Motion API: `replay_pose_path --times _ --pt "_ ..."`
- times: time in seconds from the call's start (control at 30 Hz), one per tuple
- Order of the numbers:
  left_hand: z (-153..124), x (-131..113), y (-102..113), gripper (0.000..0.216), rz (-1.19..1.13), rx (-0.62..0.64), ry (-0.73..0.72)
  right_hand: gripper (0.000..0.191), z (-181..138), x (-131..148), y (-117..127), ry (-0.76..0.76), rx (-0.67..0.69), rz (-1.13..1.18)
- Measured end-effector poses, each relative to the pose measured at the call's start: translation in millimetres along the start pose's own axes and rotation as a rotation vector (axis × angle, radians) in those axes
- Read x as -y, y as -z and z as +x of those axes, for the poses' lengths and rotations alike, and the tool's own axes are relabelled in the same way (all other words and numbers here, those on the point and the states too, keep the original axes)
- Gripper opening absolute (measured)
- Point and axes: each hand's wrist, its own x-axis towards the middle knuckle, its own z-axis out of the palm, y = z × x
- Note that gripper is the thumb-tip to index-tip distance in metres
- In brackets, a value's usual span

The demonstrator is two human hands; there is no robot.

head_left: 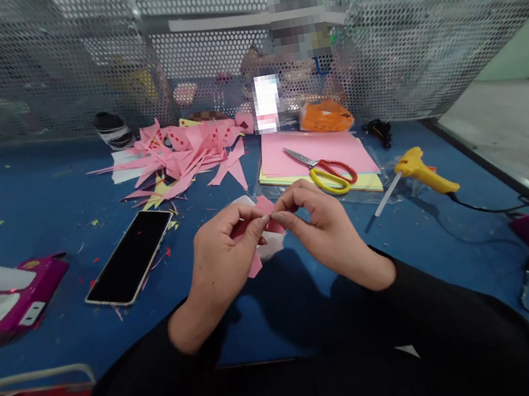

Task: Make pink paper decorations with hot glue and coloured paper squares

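Between my two hands is a small piece of pink paper [264, 204], partly covered by the fingers. My left hand [227, 248] pinches it between thumb and forefinger. From the other side my right hand [323, 229] pinches its edge, the fingertips of both hands nearly touching. Beneath the hands lies a white piece of paper [272, 245] on the blue table. Just beyond the right hand, scissors [328, 170] with one red and one yellow handle rest on a stack of pink and yellow paper sheets [278, 155].
Pink paper scraps [186, 153] are heaped at the back left, before a perforated metal screen [208, 45]. A phone [130, 257] lies left of my hands. A yellow glue gun [425, 171] with a cord is at right. Purple devices [18, 300] stand at both sides.
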Motion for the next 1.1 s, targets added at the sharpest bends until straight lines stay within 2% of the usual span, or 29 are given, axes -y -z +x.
replay_pose_path --times 0.43,0.7,0.83,1.1 --pt "0 1 0 0.01 -0.028 0.0 0.008 0.015 1 1 0 -0.019 -0.011 0.035" --pt "0 0 0 0.01 -0.055 -0.019 0.025 0.014 0 4 -1 -0.086 -0.037 0.093" --pt "0 0 0 0.011 -0.064 -0.001 0.013 0.015 0 4 -1 -0.066 -0.035 0.103" --pt "1 8 1 0.005 -0.116 -0.004 0.044 0.011 6 -2 11 -0.129 -0.023 0.165"
